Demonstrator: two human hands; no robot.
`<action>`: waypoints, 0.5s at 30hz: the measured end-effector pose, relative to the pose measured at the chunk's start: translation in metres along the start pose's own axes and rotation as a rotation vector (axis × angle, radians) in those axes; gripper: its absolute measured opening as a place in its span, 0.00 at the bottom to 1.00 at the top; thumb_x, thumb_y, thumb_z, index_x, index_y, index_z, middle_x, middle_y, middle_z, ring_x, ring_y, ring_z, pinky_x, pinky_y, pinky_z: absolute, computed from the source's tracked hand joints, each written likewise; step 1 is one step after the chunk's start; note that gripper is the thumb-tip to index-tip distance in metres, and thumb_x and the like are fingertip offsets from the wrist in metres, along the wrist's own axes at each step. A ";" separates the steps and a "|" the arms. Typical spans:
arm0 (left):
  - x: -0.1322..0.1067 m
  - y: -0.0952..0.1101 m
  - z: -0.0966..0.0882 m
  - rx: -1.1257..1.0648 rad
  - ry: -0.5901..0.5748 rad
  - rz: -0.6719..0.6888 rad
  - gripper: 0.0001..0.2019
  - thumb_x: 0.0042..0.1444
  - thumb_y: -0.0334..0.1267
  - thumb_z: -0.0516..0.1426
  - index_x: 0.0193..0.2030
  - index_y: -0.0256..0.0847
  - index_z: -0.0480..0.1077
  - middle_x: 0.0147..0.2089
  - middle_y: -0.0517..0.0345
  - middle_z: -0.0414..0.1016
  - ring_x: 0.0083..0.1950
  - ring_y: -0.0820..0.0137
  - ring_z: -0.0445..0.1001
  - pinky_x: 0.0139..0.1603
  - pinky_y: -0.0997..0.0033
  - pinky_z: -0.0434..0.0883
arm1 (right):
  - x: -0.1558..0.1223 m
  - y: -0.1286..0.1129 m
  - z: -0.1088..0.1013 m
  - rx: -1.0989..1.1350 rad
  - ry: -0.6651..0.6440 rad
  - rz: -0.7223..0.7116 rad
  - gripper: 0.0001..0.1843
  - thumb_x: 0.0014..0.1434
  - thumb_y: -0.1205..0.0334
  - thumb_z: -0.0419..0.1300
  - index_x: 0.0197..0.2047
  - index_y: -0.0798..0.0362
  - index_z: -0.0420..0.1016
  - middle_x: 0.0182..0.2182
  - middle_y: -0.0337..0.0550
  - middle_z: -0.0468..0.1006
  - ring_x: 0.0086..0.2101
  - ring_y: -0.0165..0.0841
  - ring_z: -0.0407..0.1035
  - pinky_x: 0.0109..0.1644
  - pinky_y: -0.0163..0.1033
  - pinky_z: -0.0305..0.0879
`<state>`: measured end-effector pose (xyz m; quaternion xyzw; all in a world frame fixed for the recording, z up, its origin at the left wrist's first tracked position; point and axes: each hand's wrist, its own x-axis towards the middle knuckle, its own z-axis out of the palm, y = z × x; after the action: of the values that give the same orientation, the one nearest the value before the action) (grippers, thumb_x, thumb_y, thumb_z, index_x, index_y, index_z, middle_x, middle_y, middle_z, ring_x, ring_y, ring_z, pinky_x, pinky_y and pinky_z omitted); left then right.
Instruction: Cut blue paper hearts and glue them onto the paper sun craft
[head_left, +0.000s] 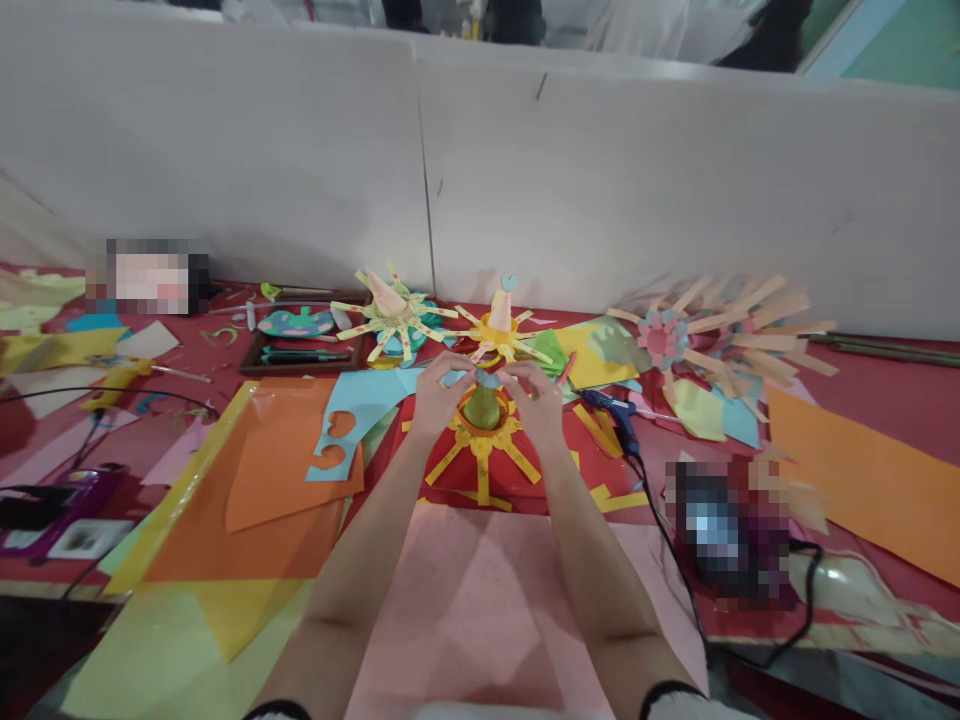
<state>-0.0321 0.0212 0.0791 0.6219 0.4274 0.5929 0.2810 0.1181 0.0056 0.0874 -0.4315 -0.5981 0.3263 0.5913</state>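
Note:
Both my arms reach forward over the table. My left hand (439,392) and my right hand (534,398) meet over a paper craft (482,432): a green cone in an orange ring with yellow strips spreading out like rays, lying on red paper. The fingertips of both hands pinch a small pale blue piece (486,378) at the tip of the cone. Both hands have their fingers curled and closed on it.
Two finished ray-shaped crafts (394,315) (501,332) stand behind, a pink one (664,338) at right. A blue glue gun (616,412) with a black cord lies right of my hands. Coloured paper sheets (277,470) cover the table; a tray with scissors (304,352) sits at back left. A white wall (525,180) closes the back.

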 end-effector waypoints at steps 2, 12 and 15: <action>0.000 0.000 0.001 0.004 0.002 -0.015 0.08 0.52 0.42 0.59 0.26 0.41 0.70 0.31 0.57 0.74 0.38 0.70 0.72 0.43 0.67 0.69 | 0.000 0.001 0.002 -0.014 0.035 0.025 0.08 0.54 0.55 0.61 0.28 0.49 0.76 0.30 0.40 0.76 0.35 0.33 0.69 0.44 0.40 0.65; 0.004 0.006 0.003 0.021 0.001 -0.139 0.12 0.52 0.47 0.58 0.27 0.40 0.70 0.29 0.59 0.73 0.34 0.72 0.71 0.38 0.71 0.68 | -0.001 0.001 0.006 -0.056 0.061 0.111 0.08 0.51 0.55 0.62 0.29 0.50 0.74 0.30 0.40 0.75 0.35 0.34 0.69 0.44 0.39 0.64; 0.004 0.006 0.003 0.020 -0.008 -0.132 0.13 0.52 0.49 0.58 0.29 0.41 0.71 0.31 0.58 0.74 0.35 0.71 0.71 0.39 0.72 0.68 | -0.001 0.005 0.007 -0.039 0.081 0.128 0.08 0.51 0.54 0.61 0.27 0.50 0.73 0.29 0.39 0.75 0.34 0.33 0.68 0.43 0.39 0.63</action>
<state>-0.0287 0.0226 0.0861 0.5977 0.4723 0.5663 0.3147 0.1121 0.0077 0.0825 -0.4929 -0.5513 0.3341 0.5844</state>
